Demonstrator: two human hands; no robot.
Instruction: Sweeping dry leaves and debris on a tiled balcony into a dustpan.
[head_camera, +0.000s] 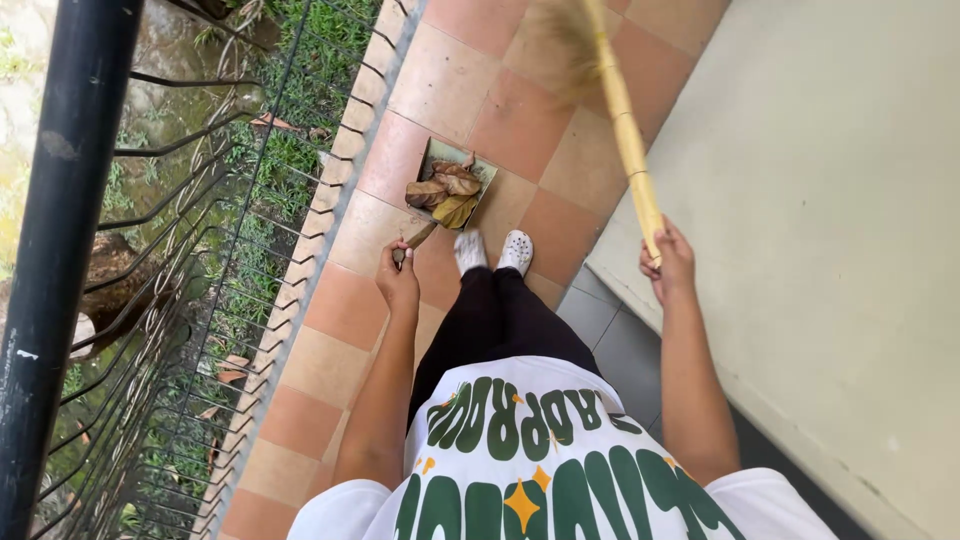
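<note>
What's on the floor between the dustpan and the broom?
In the head view, only bare floor tiles lie between the dustpan, full of dry leaves, and the broom.

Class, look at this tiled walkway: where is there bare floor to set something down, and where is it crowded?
Bare tiles lie beyond the dustpan, between the railing and the wall, and behind the left hand along the railing. It is crowded around the shoes, the leaf-filled dustpan and the broom.

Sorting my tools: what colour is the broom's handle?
Pale yellow bamboo broom handle, clearest in the head view.

no packages, signs, screens (none visible)
</note>
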